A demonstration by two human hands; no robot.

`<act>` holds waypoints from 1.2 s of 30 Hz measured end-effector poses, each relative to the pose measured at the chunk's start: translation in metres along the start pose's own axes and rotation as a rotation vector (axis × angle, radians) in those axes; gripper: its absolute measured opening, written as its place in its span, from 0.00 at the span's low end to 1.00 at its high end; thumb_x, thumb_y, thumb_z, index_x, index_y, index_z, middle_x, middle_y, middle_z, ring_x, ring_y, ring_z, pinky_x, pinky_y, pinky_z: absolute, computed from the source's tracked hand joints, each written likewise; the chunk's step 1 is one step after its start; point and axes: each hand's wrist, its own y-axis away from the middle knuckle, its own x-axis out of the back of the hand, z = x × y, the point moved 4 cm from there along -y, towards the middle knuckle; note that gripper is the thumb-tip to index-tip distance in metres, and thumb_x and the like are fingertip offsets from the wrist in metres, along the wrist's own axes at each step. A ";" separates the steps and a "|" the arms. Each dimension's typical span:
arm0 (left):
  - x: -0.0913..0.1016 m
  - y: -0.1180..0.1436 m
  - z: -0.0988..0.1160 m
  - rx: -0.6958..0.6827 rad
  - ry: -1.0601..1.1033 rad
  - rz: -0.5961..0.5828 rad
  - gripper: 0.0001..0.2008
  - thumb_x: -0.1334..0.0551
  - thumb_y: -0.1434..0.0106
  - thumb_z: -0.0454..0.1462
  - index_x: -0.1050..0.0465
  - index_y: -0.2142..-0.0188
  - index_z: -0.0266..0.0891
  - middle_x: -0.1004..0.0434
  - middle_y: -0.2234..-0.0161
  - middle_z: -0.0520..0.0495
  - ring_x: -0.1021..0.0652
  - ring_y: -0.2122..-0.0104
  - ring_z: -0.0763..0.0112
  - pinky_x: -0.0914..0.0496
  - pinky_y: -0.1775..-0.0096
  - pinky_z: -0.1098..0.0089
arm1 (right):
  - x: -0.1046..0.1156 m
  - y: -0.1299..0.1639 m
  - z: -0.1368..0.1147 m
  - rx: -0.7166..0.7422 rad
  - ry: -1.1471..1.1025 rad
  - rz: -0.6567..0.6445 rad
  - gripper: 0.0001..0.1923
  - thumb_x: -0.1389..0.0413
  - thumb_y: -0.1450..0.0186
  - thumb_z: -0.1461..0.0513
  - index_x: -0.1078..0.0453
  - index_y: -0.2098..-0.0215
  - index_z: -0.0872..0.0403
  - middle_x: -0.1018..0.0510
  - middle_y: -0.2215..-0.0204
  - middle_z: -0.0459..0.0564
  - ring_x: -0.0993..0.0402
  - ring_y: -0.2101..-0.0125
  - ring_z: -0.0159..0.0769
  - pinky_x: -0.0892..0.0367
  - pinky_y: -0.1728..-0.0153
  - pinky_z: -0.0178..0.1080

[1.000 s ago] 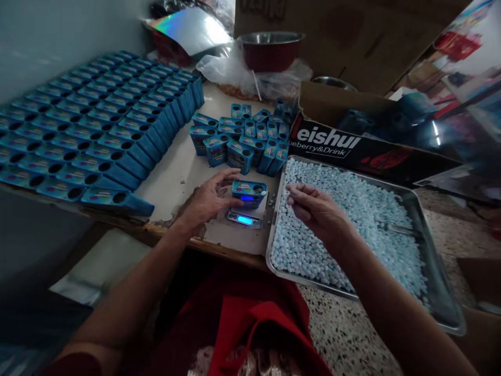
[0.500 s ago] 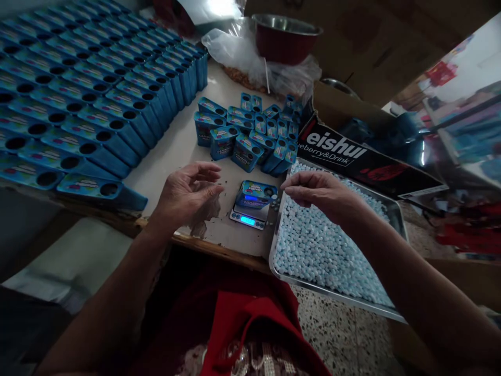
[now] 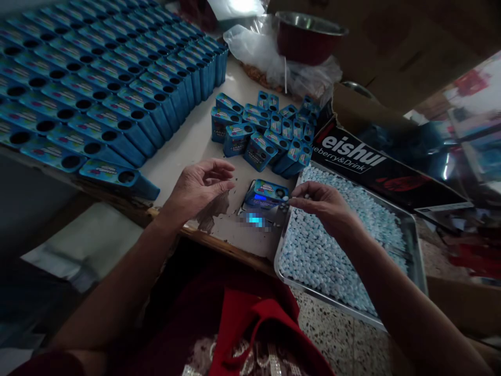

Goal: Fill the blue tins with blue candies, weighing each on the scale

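A small blue tin [image 3: 266,191] with a round hole in its top sits on a pocket scale [image 3: 254,218] whose display glows blue. My right hand [image 3: 324,206] has its fingertips pinched together right at the tin's hole, over the near corner of a metal tray [image 3: 410,230] full of pale blue candies [image 3: 344,235]; something small seems held between the fingers, too small to tell. My left hand [image 3: 199,185] hovers cupped, fingers apart, just left of the scale, holding nothing.
Long rows of identical blue tins [image 3: 97,89] fill the table's left side. A cluster of upright tins [image 3: 262,130] stands behind the scale. A printed cardboard box [image 3: 371,162] lies behind the tray, a red bowl [image 3: 309,36] and plastic bag [image 3: 266,57] farther back.
My left hand let go of the tin on the scale and drew back to the left. My right hand moved from above the tray to the tin's hole. The view shifted.
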 end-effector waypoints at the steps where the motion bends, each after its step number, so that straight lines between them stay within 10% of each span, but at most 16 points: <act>1: -0.001 0.000 0.001 0.010 0.002 -0.006 0.19 0.23 0.42 0.43 0.18 0.53 0.40 0.15 0.56 0.44 0.17 0.57 0.61 0.20 0.48 0.61 | -0.001 -0.002 0.001 -0.004 -0.001 0.006 0.17 0.21 0.51 0.56 0.19 0.69 0.53 0.20 0.73 0.45 0.28 0.72 0.32 0.33 0.69 0.37; 12: -0.026 -0.006 -0.001 -0.011 0.011 -0.202 0.29 0.21 0.43 0.44 0.21 0.44 0.42 0.16 0.49 0.43 0.18 0.47 0.54 0.24 0.42 0.54 | -0.009 -0.018 -0.006 0.050 0.110 -0.100 0.16 0.25 0.42 0.51 0.21 0.69 0.53 0.22 0.74 0.44 0.32 0.73 0.31 0.38 0.70 0.37; 16: -0.060 -0.009 0.020 -0.288 -0.301 -0.250 0.39 0.19 0.45 0.39 0.26 0.36 0.40 0.22 0.38 0.39 0.24 0.39 0.48 0.30 0.36 0.50 | -0.011 -0.026 -0.018 0.183 0.309 0.046 0.17 0.26 0.41 0.49 0.22 0.69 0.52 0.23 0.73 0.45 0.32 0.72 0.33 0.40 0.70 0.38; 20: -0.085 -0.015 0.045 -0.445 -0.692 -0.308 0.21 0.26 0.36 0.37 0.20 0.44 0.38 0.18 0.48 0.37 0.21 0.45 0.46 0.27 0.42 0.51 | 0.014 -0.031 -0.014 0.160 0.250 0.157 0.20 0.31 0.36 0.44 0.23 0.68 0.51 0.31 0.80 0.41 0.40 0.78 0.32 0.47 0.75 0.38; 23: -0.050 -0.023 0.063 -0.432 -0.752 -0.212 0.17 0.28 0.35 0.36 0.20 0.46 0.40 0.18 0.49 0.40 0.21 0.46 0.50 0.27 0.44 0.54 | 0.052 -0.021 0.009 0.040 0.432 0.137 0.20 0.36 0.33 0.43 0.18 0.61 0.50 0.31 0.83 0.41 0.38 0.80 0.35 0.45 0.75 0.39; 27: 0.046 -0.038 0.071 -0.422 -0.809 -0.105 0.16 0.30 0.34 0.38 0.22 0.47 0.42 0.20 0.48 0.46 0.22 0.47 0.56 0.29 0.40 0.58 | 0.068 -0.005 0.018 0.199 0.982 0.129 0.10 0.34 0.35 0.51 0.14 0.62 0.46 0.12 0.57 0.52 0.19 0.55 0.53 0.31 0.56 0.49; 31: 0.125 -0.060 0.043 -0.200 -0.933 -0.165 0.20 0.29 0.37 0.44 0.21 0.47 0.42 0.18 0.56 0.47 0.21 0.56 0.56 0.26 0.47 0.58 | 0.021 -0.027 -0.015 0.399 0.930 0.226 0.15 0.43 0.26 0.53 0.16 0.52 0.50 0.12 0.56 0.54 0.17 0.55 0.49 0.30 0.53 0.47; 36: 0.159 -0.056 0.019 -0.151 -0.815 -0.317 0.23 0.30 0.42 0.50 0.16 0.48 0.49 0.15 0.52 0.45 0.18 0.52 0.51 0.26 0.45 0.57 | -0.049 -0.088 -0.040 0.337 1.251 0.263 0.19 0.45 0.24 0.53 0.21 0.43 0.52 0.17 0.50 0.61 0.19 0.58 0.53 0.34 0.62 0.46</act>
